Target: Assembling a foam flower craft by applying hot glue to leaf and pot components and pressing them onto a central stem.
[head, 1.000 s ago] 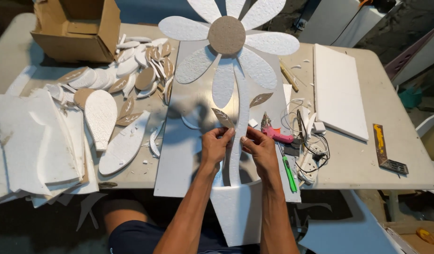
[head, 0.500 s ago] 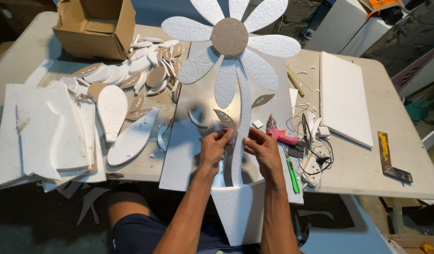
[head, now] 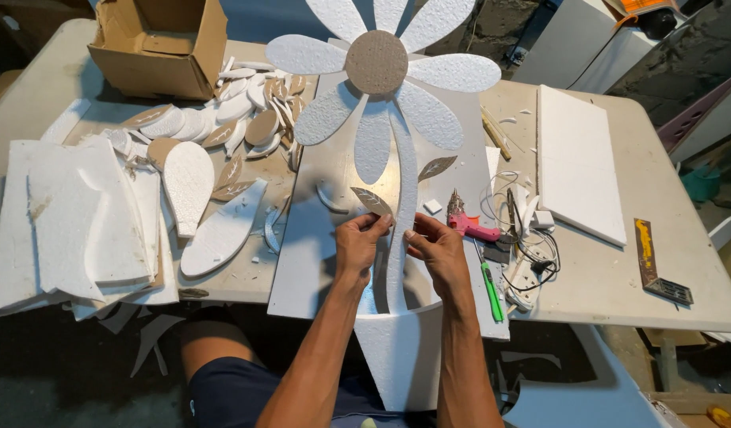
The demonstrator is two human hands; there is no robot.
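While both hands, left (head: 357, 246) and right (head: 437, 250), pinch the brown leaf (head: 372, 201) against the foam stem (head: 403, 214) on the table (head: 619, 277), uneven pressure risks snapping the thin stem or skewing the leaf.

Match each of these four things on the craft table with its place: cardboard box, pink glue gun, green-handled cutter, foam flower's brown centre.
Things:
1. cardboard box
2. pink glue gun
3. green-handled cutter
4. brown flower centre

Places:
A. near table edge, right of the right hand
B. far left corner
C. ringed by white petals
D. just right of the foam stem

Pairs: 1-B, 2-D, 3-A, 4-C
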